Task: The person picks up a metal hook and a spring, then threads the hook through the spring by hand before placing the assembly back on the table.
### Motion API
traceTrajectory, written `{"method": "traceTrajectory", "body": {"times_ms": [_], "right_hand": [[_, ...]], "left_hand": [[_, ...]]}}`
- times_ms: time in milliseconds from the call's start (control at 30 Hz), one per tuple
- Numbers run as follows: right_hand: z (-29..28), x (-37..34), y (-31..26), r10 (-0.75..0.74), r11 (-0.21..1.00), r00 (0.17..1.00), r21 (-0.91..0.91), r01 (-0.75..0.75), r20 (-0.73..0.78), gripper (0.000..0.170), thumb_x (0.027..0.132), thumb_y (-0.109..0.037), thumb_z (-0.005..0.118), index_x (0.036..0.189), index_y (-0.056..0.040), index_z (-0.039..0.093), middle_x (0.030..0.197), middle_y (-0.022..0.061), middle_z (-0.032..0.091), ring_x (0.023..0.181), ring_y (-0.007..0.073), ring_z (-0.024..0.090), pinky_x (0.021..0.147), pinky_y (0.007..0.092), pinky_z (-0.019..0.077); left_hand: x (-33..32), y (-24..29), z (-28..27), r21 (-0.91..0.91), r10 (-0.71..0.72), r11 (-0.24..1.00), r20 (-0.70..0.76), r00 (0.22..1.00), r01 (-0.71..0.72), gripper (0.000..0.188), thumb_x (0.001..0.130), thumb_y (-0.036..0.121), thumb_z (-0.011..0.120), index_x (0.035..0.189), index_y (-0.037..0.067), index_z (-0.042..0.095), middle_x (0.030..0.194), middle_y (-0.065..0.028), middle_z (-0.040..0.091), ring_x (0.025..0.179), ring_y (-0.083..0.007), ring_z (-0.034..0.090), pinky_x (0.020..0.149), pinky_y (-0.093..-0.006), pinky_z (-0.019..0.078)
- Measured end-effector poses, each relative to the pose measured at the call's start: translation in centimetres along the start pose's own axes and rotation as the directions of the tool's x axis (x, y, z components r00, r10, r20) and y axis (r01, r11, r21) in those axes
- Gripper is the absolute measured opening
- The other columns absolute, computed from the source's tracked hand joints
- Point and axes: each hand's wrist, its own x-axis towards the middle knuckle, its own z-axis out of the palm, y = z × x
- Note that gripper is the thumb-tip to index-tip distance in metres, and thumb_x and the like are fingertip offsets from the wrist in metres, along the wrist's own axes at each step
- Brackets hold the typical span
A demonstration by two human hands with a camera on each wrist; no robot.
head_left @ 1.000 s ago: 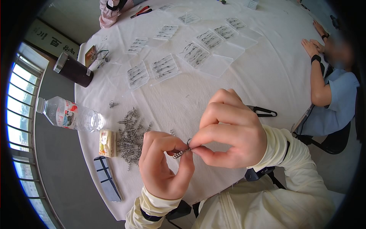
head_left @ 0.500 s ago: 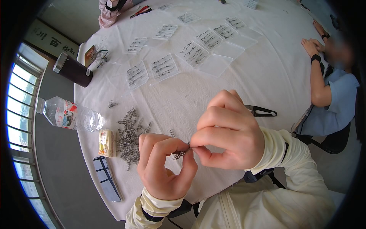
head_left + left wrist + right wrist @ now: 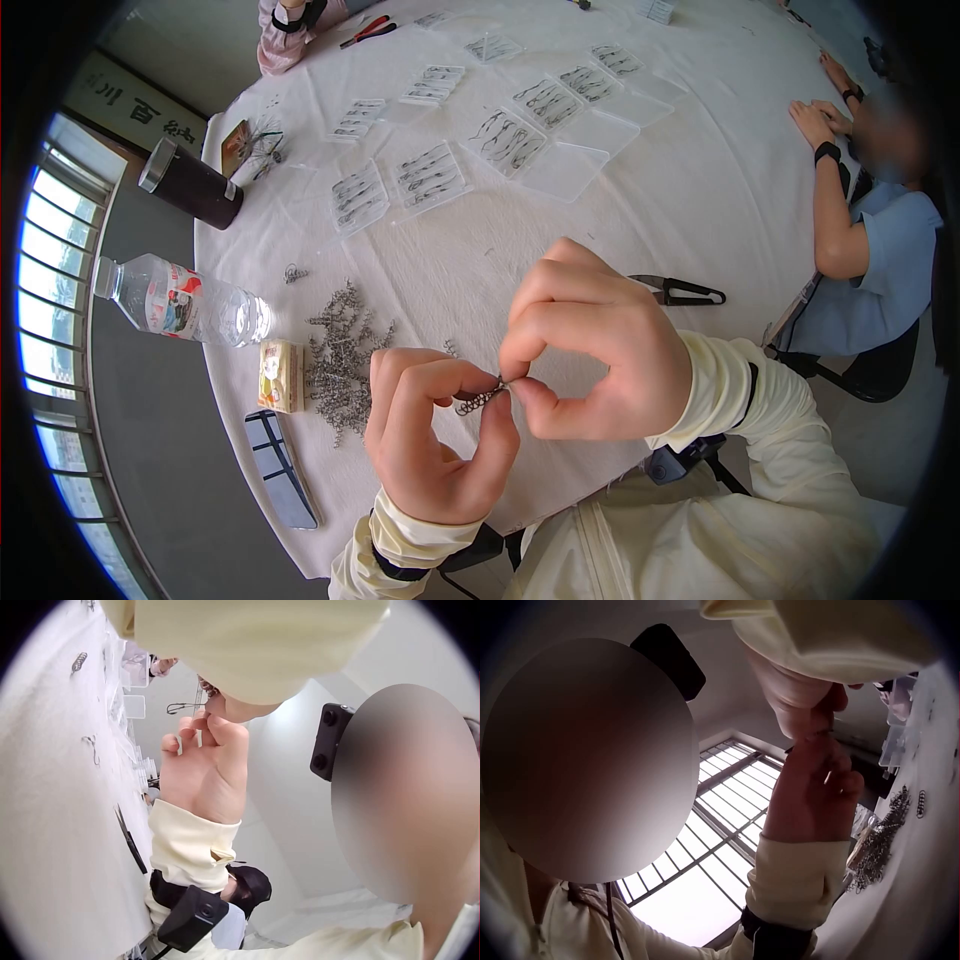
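Between finger and thumb, my left hand (image 3: pixel 440 445) pinches a small coiled metal wire spring (image 3: pixel 476 403), its coils pointing down and left. My right hand (image 3: pixel 610 350) meets it from the other side, pinching the spring's end between thumb and forefinger tips. A thin wire loop (image 3: pixel 178 709) sticks out past the fingers in the left wrist view. Just behind the left hand a loose spring (image 3: pixel 451 348) lies on the cloth, and a tangled pile of such springs (image 3: pixel 345 365) is to its left.
Left of the pile are a tissue pack (image 3: pixel 281 377), a phone (image 3: pixel 282 470), a plastic bottle (image 3: pixel 185 300) and a dark flask (image 3: pixel 192 184). Black-handled snips (image 3: pixel 690 292) lie beyond the right hand. Clear boxes of wire pieces (image 3: pixel 432 177) stand farther back. Another person (image 3: pixel 860 220) sits at the right.
My right hand has shifted and turned slightly, its thumb and forefinger now forming a wider ring. The left hand keeps its pinch on the spring, almost in place.
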Motion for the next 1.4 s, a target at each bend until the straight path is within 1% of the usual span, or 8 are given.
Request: {"method": "traceTrajectory", "body": {"times_ms": [67, 133, 267, 333, 433, 533, 1233, 1400], "right_hand": [[-0.12, 0.05, 0.12, 0.016, 0.998, 1.0, 0.054, -0.017, 0.018, 0.02, 0.065, 0.003, 0.071, 0.079, -0.0093, 0.065, 0.082, 0.0015, 0.059, 0.078, 0.0199, 0.052, 0.069, 0.0308, 0.0442], [-0.25, 0.05, 0.13, 0.125, 0.962, 0.987, 0.229, -0.145, 0.099, 0.015, 0.07, 0.003, 0.07, 0.081, -0.0068, 0.065, 0.082, 0.0023, 0.059, 0.078, 0.0173, 0.054, 0.07, 0.0297, 0.0455], [-0.66, -0.06, 0.02, 0.251, 0.879, 0.95, 0.368, -0.304, 0.185, 0.01, 0.074, 0.002, 0.068, 0.081, -0.0044, 0.063, 0.083, 0.0027, 0.06, 0.079, 0.0149, 0.056, 0.071, 0.029, 0.0472], [-0.85, 0.02, -0.13, 0.305, 0.838, 0.922, 0.393, -0.379, 0.237, 0.008, 0.076, 0.002, 0.067, 0.08, -0.0035, 0.062, 0.083, 0.0029, 0.061, 0.079, 0.0141, 0.056, 0.072, 0.0286, 0.0481], [-0.86, -0.02, -0.04, 0.318, 0.837, 0.913, 0.377, -0.396, 0.254, 0.008, 0.076, 0.002, 0.068, 0.08, -0.0035, 0.062, 0.083, 0.0028, 0.061, 0.079, 0.0141, 0.057, 0.071, 0.0282, 0.0485], [-0.8, -0.05, -0.03, 0.32, 0.839, 0.913, 0.372, -0.397, 0.252, 0.009, 0.076, 0.002, 0.068, 0.081, -0.0034, 0.062, 0.083, 0.003, 0.061, 0.079, 0.0141, 0.057, 0.07, 0.028, 0.0485], [0.02, -0.19, 0.17, 0.228, 0.938, 0.958, 0.224, -0.264, 0.176, 0.011, 0.072, 0.003, 0.069, 0.08, -0.0025, 0.064, 0.082, 0.0041, 0.059, 0.078, 0.0157, 0.056, 0.069, 0.0287, 0.0485], [-0.21, -0.19, 0.29, 0.281, 0.895, 0.936, 0.294, -0.336, 0.214, 0.01, 0.074, 0.003, 0.069, 0.082, -0.0022, 0.064, 0.083, 0.0042, 0.06, 0.079, 0.0153, 0.057, 0.071, 0.0285, 0.0488]], "left_hand": [[0.02, 0.05, -0.04, -0.01, -0.012, 1.0, 0.003, 1.0, 0.012, 0.022, 0.069, -0.002, 0.072, 0.088, 0.005, 0.063, 0.082, -0.0066, 0.061, 0.073, -0.022, 0.053, 0.066, -0.0324, 0.0417], [0.1, 0.03, -0.16, -0.002, 0.005, 1.0, 0.017, 1.0, -0.005, 0.023, 0.069, -0.002, 0.071, 0.089, 0.004, 0.064, 0.082, -0.0065, 0.061, 0.075, -0.0225, 0.053, 0.068, -0.0333, 0.0419], [0.65, 0.39, -0.57, -0.011, 0.005, 1.0, 0.041, 0.999, -0.004, 0.023, 0.068, -0.002, 0.07, 0.089, 0.005, 0.066, 0.082, -0.0061, 0.061, 0.075, -0.0231, 0.053, 0.07, -0.0337, 0.0417], [0.64, 0.19, -0.75, 0.107, 0.075, 0.991, 0.015, 0.997, -0.076, 0.025, 0.065, -0.002, 0.072, 0.088, 0.007, 0.068, 0.081, -0.0046, 0.061, 0.075, -0.0224, 0.053, 0.068, -0.0333, 0.0414], [0.92, 0.25, -0.87, 0.265, 0.212, 0.94, 0.037, 0.977, -0.214, 0.027, 0.061, -0.002, 0.074, 0.085, 0.01, 0.068, 0.08, -0.003, 0.06, 0.075, -0.0216, 0.052, 0.067, -0.0334, 0.0414], [0.91, 0.45, -0.87, 0.325, 0.253, 0.91, 0.051, 0.966, -0.255, 0.03, 0.058, -0.002, 0.076, 0.085, 0.01, 0.07, 0.08, -0.0019, 0.06, 0.075, -0.0215, 0.052, 0.065, -0.0337, 0.0423], [0.67, 0.19, -0.53, 0.385, 0.276, 0.88, 0.06, 0.959, -0.277, 0.031, 0.056, -0.002, 0.073, 0.085, 0.009, 0.068, 0.081, -0.0025, 0.06, 0.075, -0.0234, 0.054, 0.064, -0.0346, 0.045], [0.87, 0.3, -0.72, 0.373, 0.273, 0.886, 0.062, 0.96, -0.276, 0.027, 0.058, -0.002, 0.072, 0.083, 0.007, 0.066, 0.079, -0.0038, 0.06, 0.075, -0.0233, 0.053, 0.066, -0.0347, 0.0439]]}}
